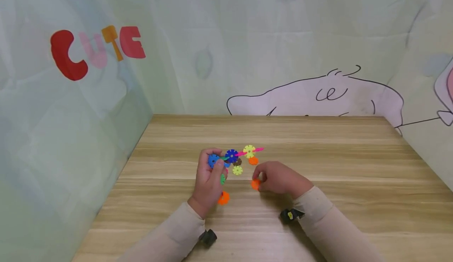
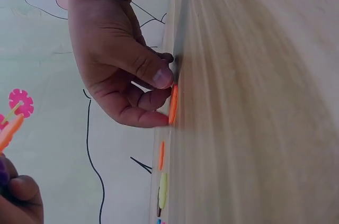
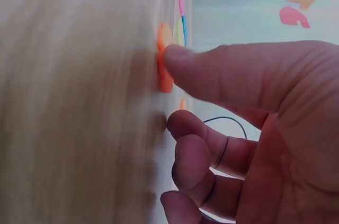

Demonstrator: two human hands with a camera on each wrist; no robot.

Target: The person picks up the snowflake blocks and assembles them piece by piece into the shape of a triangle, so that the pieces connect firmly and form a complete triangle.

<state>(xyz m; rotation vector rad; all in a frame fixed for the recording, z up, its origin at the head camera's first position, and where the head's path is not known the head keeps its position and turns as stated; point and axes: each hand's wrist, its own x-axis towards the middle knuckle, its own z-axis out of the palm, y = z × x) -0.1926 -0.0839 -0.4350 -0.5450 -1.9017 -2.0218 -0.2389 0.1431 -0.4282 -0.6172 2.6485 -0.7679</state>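
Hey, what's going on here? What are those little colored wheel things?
A person is handling small, notched plastic discs. The left hand holds up a joined string of them in several colors. The right hand is down at an orange disc on the table, with its thumb on it; I can't tell whether it's gripped. Past that hand, another orange disc, a yellow-green disc and a brown disc lie on the table, loose.
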